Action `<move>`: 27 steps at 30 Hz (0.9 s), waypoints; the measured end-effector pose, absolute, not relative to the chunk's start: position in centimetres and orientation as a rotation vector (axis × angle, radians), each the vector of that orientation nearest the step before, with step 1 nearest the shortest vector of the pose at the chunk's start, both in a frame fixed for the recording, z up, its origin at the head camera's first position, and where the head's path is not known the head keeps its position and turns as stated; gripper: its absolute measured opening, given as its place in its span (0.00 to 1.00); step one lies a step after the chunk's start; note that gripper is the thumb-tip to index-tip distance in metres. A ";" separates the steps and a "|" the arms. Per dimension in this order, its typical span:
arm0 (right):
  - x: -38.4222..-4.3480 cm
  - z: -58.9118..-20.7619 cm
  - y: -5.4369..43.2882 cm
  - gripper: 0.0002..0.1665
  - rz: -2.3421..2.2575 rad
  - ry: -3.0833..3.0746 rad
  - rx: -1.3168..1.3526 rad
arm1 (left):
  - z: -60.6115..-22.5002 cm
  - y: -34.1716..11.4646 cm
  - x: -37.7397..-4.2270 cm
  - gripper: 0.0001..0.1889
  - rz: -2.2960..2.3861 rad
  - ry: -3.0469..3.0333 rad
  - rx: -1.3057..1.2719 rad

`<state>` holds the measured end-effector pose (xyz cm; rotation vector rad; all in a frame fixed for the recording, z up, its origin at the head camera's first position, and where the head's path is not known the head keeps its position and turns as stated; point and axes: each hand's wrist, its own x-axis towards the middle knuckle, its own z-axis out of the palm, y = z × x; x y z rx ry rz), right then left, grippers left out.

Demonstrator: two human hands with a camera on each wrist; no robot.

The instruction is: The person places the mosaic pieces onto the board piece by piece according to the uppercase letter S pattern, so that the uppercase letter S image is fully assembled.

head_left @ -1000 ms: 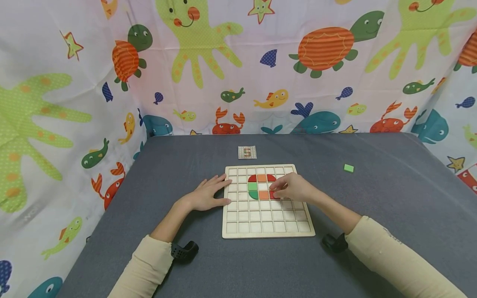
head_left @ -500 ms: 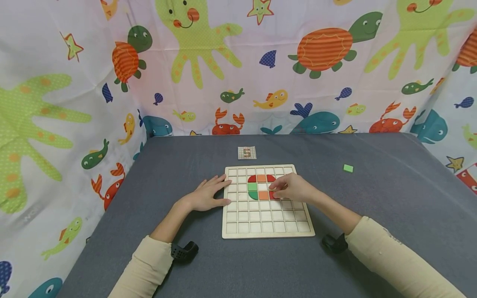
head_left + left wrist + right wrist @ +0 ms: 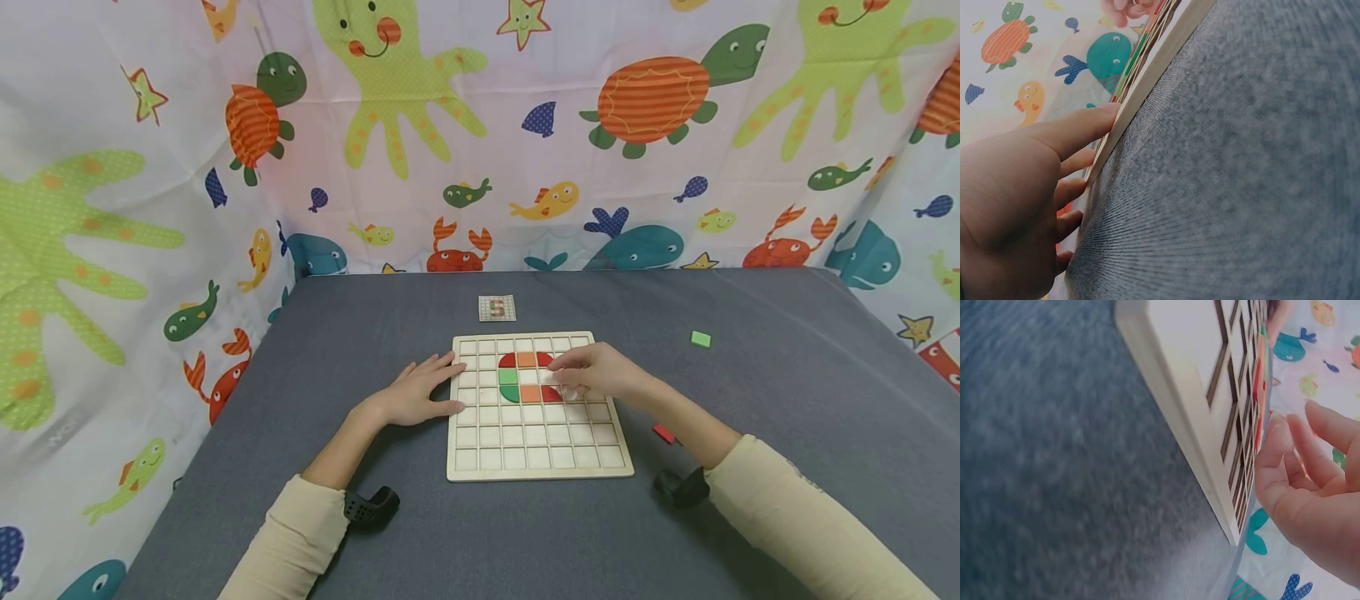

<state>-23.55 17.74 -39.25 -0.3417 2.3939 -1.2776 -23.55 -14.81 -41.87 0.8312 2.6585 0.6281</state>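
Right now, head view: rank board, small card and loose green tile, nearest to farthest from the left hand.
1. Board: touching the left hand, at its left edge.
2. Small card: on the cloth, just beyond the board's far edge.
3. Loose green tile: on the cloth, well off to the right of the board.

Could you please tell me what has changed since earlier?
The right hand has shifted slightly right, apparently letting go of the lower-right red piece, now more visible. A red tile has come into view by that forearm. The left hand stays on the edge of the board; the loose green tile and card stay put.
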 end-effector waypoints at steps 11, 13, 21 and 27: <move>-23.6 -38.3 20.3 0.27 -1.484 2.196 -0.304 | -41.6 -14.7 -23.5 0.38 0.623 2.662 0.825; -23.6 -38.2 20.9 0.27 -1.519 2.168 -0.284 | -41.6 -14.7 -23.5 0.38 0.625 2.662 0.825; -23.6 -37.6 23.2 0.31 -1.624 2.119 -0.196 | -41.6 -14.7 -23.4 0.37 0.629 2.659 0.832; -23.8 -37.5 24.7 0.39 -1.716 2.071 -0.122 | -41.6 -14.7 -23.4 0.38 0.632 2.651 0.824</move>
